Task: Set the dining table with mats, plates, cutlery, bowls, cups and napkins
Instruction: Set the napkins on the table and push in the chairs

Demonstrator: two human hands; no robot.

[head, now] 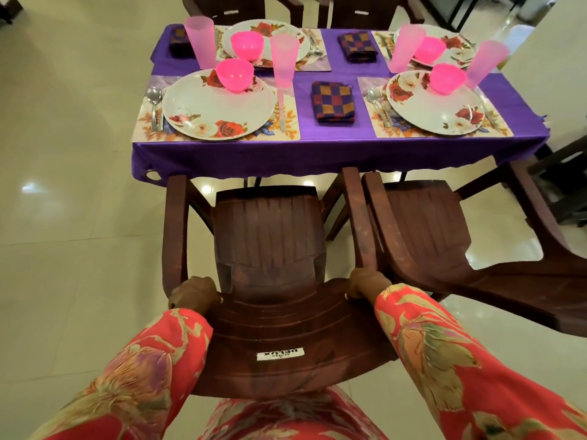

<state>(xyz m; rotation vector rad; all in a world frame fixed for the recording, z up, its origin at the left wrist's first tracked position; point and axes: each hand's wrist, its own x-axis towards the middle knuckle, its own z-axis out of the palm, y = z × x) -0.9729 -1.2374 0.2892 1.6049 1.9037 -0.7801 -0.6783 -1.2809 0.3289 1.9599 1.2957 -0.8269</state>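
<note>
Table (333, 147) found laid for four: mats, plates, bowls, cups, cutlery, napkins in place; near-left plate (219, 106) centred on mat; chair (270, 249) gripped at backrest corners by left hand (193, 295) and right hand (367, 282); apparently only seating left.

four floral plates (218, 106) on mats (290, 122), pink bowls (235, 74), cups (283, 60), checked napkins (332, 101), cutlery (154, 104)
</note>
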